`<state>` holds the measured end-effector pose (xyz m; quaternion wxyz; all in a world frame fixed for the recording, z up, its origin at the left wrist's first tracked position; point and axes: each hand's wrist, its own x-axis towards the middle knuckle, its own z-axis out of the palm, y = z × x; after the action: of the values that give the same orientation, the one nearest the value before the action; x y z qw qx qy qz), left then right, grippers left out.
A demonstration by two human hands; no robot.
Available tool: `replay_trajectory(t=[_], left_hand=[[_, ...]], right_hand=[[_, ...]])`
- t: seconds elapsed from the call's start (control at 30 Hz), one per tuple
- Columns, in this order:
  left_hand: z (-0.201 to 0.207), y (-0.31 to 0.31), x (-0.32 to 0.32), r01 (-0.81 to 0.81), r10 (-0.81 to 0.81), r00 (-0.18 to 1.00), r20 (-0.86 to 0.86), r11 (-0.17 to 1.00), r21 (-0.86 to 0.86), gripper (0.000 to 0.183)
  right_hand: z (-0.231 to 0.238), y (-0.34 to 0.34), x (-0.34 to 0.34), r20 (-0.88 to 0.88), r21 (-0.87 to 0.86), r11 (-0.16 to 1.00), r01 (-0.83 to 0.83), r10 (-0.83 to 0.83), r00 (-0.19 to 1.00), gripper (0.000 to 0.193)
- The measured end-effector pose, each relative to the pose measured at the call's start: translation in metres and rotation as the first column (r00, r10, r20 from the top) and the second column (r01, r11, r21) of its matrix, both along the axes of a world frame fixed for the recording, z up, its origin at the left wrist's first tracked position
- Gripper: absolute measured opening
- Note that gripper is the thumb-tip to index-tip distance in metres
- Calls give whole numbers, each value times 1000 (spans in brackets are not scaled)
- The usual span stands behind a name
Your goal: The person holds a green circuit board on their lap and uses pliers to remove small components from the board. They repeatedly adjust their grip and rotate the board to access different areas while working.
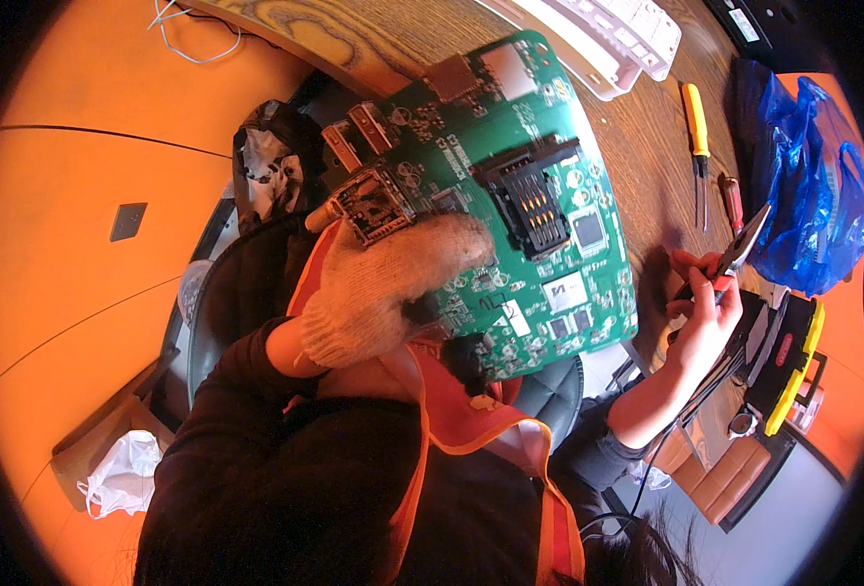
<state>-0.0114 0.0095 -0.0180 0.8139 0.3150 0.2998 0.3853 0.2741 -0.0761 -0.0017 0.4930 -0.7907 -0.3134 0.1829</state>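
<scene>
A green circuit board (pixel 549 327) is held up in front of me, tilted, with a black card slot (pixel 529 200) on its face and metal-shelled ports along its left edge. My left hand (pixel 383 278), in a pale knit work glove, grips the board by that edge. Its thumb lies over the front; the other fingers are mostly hidden behind. To the right of the board, my bare right hand (pixel 705 313) is closed around pliers (pixel 742 242) with pointed silver jaws and red-and-black handles. The jaws point up and away, apart from the board.
On the wooden table (pixel 637 146) lie a yellow-handled screwdriver (pixel 695 122), a red-handled tool (pixel 733 200) and a white plastic housing (pixel 617 49). A blue plastic bag (pixel 803 186) sits at the right, near a black-and-yellow case (pixel 793 366). Cables run below my right hand.
</scene>
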Motion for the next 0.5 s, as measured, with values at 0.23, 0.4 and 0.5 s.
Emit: replay_trajectory(t=[0.23, 0.4, 0.5], left_hand=[[2, 3, 1, 16, -41, 996, 75, 950, 310, 20], [8, -1, 0, 137, -92, 978, 189, 961, -241, 25], [7, 0, 0, 165, -169, 984, 57, 984, 70, 28]], right_hand=[[1, 0, 0, 17, 6, 1000, -27, 26, 1000, 11], [4, 0, 1, -35, -5, 1000, -13, 12, 999, 10], [4, -1, 1, -46, 8, 1000, -28, 28, 999, 14]])
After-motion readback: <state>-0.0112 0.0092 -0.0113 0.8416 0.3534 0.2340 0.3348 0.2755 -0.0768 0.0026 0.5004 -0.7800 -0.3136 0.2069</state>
